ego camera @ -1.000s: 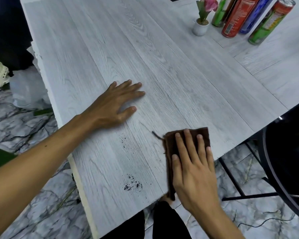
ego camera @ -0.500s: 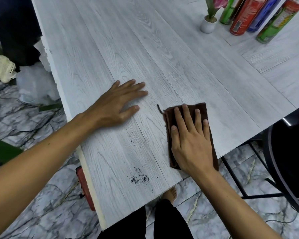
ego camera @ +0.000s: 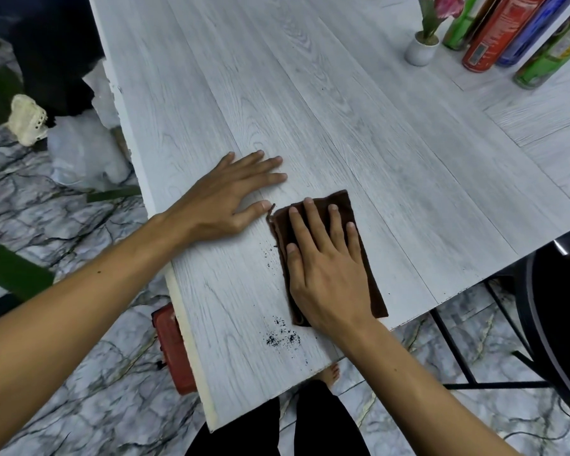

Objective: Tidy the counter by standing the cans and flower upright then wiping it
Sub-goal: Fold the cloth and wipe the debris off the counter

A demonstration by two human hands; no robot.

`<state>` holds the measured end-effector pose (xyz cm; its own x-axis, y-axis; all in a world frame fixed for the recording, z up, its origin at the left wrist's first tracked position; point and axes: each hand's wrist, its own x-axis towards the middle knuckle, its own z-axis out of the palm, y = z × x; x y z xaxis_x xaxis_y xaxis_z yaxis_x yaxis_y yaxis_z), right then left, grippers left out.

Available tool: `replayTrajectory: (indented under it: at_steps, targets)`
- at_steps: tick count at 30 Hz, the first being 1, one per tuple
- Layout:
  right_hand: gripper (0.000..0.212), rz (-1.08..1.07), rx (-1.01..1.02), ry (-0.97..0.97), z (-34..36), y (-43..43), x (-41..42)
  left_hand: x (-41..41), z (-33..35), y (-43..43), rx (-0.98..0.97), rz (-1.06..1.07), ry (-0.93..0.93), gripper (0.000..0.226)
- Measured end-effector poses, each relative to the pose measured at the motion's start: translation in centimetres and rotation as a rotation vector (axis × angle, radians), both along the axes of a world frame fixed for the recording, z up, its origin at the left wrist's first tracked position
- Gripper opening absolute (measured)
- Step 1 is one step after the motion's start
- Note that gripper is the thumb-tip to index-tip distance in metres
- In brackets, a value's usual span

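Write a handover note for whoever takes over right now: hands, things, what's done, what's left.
Left hand: flat on the counter, holding nothing.
Right hand: fingers straight, pressing the brown cloth near the front edge.
Cans and flower: upright at the far right. Done.
Left: wipe up the dark crumbs beside the cloth's left side.

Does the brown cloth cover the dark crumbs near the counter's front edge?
No, the dark crumbs lie bare on the counter, left of the brown cloth under the right hand.
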<state>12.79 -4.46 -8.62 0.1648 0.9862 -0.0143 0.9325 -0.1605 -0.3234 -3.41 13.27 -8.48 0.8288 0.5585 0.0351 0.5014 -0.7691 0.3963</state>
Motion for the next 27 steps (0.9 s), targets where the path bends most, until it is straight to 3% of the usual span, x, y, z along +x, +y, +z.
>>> replayTrajectory:
  at_steps: [12, 21, 27]
  targets:
    - [0.056, 0.182, 0.011, -0.006, -0.4, -1.8, -3.1, -0.8, 0.0, -0.4, -0.026, 0.019, -0.042, 0.045]
    - [0.056, 0.329, -0.016, 0.022, -0.1, -5.3, -3.8, -1.2, -0.3, -0.8, 0.0, 0.014, 0.002, 0.051]
    - [0.057, 0.318, -0.022, 0.035, 0.1, -8.2, -2.4, -1.6, -0.5, -1.4, 0.027, -0.003, 0.033, 0.054]
